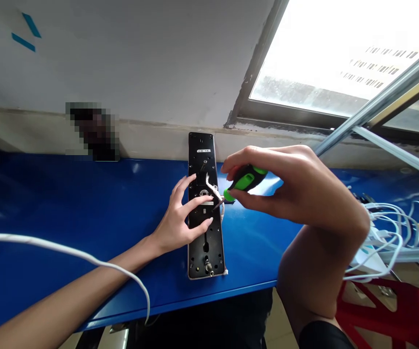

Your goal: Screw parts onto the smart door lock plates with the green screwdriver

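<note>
A long black metal plate [201, 228], with holes, small screws and a label near its far end, lies lengthwise on the blue table. It looks like the back of a door lock. My left hand [180, 213] rests on its middle with the fingers spread. In my right hand [285, 179] is a green and black screwdriver [244, 183], gripped by the handle. It slants down to the left, its tip at the plate beside my left fingers. A short white cable [213, 186] runs over the plate's right side. At the near end a metal spindle [208, 265] sticks up.
The blue table [133, 203] stands against a wall. A white cable [67, 249] hangs across the left front, over my left forearm. Coiled white cables [394, 232] and a metal frame [362, 111] are at the right, above a red stool [394, 310].
</note>
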Tool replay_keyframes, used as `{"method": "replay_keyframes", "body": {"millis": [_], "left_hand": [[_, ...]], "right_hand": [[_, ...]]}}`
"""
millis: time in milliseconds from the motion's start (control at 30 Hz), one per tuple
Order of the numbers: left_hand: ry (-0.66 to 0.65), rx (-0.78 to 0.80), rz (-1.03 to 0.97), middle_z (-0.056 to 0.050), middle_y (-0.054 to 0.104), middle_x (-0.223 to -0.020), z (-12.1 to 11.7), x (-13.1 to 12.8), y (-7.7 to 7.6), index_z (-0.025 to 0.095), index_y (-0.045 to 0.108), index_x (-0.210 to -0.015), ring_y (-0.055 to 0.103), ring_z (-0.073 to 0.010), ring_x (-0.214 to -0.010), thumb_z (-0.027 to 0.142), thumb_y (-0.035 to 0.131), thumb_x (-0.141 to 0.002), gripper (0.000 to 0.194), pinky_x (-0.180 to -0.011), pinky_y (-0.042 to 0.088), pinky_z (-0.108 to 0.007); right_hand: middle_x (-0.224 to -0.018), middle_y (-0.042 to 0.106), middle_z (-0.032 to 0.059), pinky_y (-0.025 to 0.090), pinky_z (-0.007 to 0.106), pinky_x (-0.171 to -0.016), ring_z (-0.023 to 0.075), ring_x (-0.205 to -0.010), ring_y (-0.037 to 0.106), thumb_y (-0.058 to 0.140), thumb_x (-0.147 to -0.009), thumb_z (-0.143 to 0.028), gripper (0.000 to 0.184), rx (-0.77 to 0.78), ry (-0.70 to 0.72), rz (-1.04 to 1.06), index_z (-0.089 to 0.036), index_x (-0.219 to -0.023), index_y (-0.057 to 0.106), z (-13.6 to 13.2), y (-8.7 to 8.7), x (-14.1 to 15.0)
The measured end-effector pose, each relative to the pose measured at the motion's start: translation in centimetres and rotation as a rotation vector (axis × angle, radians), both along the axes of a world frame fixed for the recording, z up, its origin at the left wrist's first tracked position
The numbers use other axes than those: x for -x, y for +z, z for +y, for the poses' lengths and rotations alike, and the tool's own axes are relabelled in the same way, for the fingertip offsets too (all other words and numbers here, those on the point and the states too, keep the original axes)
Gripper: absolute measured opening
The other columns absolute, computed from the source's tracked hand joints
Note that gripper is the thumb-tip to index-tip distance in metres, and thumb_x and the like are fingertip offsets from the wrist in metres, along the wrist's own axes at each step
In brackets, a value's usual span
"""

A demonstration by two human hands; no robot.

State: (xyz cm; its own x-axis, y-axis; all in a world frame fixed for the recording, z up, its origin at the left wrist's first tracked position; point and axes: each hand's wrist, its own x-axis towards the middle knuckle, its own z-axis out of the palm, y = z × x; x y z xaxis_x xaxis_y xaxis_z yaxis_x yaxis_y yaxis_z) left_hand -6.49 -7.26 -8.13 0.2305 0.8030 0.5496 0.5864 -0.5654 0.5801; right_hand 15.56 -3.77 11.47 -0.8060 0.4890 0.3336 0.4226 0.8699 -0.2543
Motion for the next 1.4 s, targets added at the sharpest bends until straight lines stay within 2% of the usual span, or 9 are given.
{"method": "replay_keyframes", "body": {"millis": [200, 333, 533, 700, 900, 1033, 1267, 1333, 1400], "left_hand": [[-0.055, 0.142, -0.127, -0.005, 0.01, -0.177, 0.0, -0.2, -0.1, 0.027, 0.067, -0.132, 0.036, -0.0374, -0.156, 0.033, 0.077, -0.091, 0.042, -0.124, 0.044, -0.055], [-0.06, 0.154, -0.141, -0.006, 0.01, -0.177, 0.3, -0.2, -0.3, 0.026, 0.068, -0.131, 0.043, -0.0392, -0.152, 0.035, 0.078, -0.091, 0.042, -0.122, 0.046, -0.058], [-0.042, 0.112, -0.172, -0.009, 0.013, -0.177, 1.4, -0.4, -0.4, 0.024, 0.07, -0.129, 0.053, -0.0383, -0.144, 0.032, 0.08, -0.089, 0.041, -0.121, 0.046, -0.06], [-0.038, 0.124, -0.163, -0.008, 0.015, -0.177, 2.3, -0.3, -0.5, 0.024, 0.072, -0.126, 0.04, -0.0381, -0.154, 0.034, 0.078, -0.091, 0.037, -0.125, 0.04, -0.06], [-0.031, 0.145, -0.165, -0.008, 0.017, -0.176, 2.6, -0.1, -0.4, 0.024, 0.073, -0.124, 0.043, -0.0387, -0.152, 0.037, 0.078, -0.091, 0.035, -0.123, 0.043, -0.06], [-0.043, 0.142, -0.166, -0.007, 0.016, -0.176, 2.7, -0.2, -0.3, 0.024, 0.074, -0.121, 0.042, -0.0381, -0.153, 0.036, 0.078, -0.092, 0.032, -0.124, 0.042, -0.059], [-0.059, 0.127, -0.159, -0.007, 0.017, -0.175, 2.7, -0.2, -0.4, 0.025, 0.074, -0.12, 0.034, -0.0366, -0.157, 0.032, 0.078, -0.091, 0.03, -0.126, 0.038, -0.059], [-0.056, 0.124, -0.156, -0.006, 0.017, -0.175, 2.7, -0.2, -0.6, 0.025, 0.073, -0.121, 0.031, -0.0365, -0.158, 0.032, 0.078, -0.091, 0.03, -0.127, 0.036, -0.059], [-0.052, 0.122, -0.158, -0.006, 0.018, -0.175, 2.7, -0.1, -0.8, 0.026, 0.073, -0.122, 0.031, -0.0367, -0.158, 0.032, 0.078, -0.091, 0.032, -0.128, 0.035, -0.06]], "right_hand": [[-0.081, 0.071, -0.0013, 0.047, 0.024, -0.062, 0.0098, -0.065, 0.061, 0.074, -0.091, -0.028, 0.013, -0.033, 0.012, 0.003, -0.019, -0.099, 0.067, 0.3, -0.1, 0.3], [-0.08, 0.069, -0.0016, 0.046, 0.024, -0.061, 0.0098, -0.065, 0.058, 0.069, -0.094, -0.025, 0.005, -0.074, 0.004, 0.015, -0.021, -0.094, 0.066, -0.1, -0.6, 0.5], [-0.076, 0.071, -0.0016, 0.044, 0.024, -0.058, 0.009, -0.062, 0.06, 0.072, -0.096, -0.035, 0.016, -0.037, -0.045, 0.064, -0.02, -0.097, 0.067, 0.2, -1.3, 0.8], [-0.085, 0.074, -0.0001, 0.048, 0.022, -0.062, 0.0097, -0.07, 0.066, 0.07, -0.095, -0.028, 0.011, -0.002, -0.063, 0.086, -0.019, -0.102, 0.067, 1.5, -1.5, 0.1], [-0.097, 0.075, 0.0027, 0.052, 0.024, -0.07, 0.0121, -0.079, 0.068, 0.065, -0.096, -0.02, 0.02, 0.075, -0.042, 0.103, -0.019, -0.116, 0.064, 1.7, -1.5, -0.5], [-0.103, 0.074, 0.0037, 0.053, 0.027, -0.076, 0.0137, -0.086, 0.067, 0.062, -0.092, -0.012, 0.022, 0.085, 0.01, 0.065, -0.02, -0.113, 0.063, 1.3, -1.2, -0.8], [-0.078, 0.073, -0.0017, 0.046, 0.025, -0.06, 0.0092, -0.065, 0.062, 0.07, -0.096, -0.027, 0.009, -0.071, -0.087, 0.099, -0.02, -0.091, 0.069, 1.5, -1.6, -0.7], [-0.079, 0.074, -0.0019, 0.048, 0.025, -0.06, 0.0094, -0.064, 0.063, 0.067, -0.098, -0.026, 0.007, -0.053, -0.064, 0.103, -0.022, -0.096, 0.072, 1.3, -1.8, -0.5], [-0.085, 0.077, -0.0014, 0.051, 0.025, -0.061, 0.01, -0.066, 0.066, 0.064, -0.099, -0.023, 0.018, 0.016, -0.019, 0.094, -0.023, -0.115, 0.073, 1.0, -1.8, -0.4]]}}
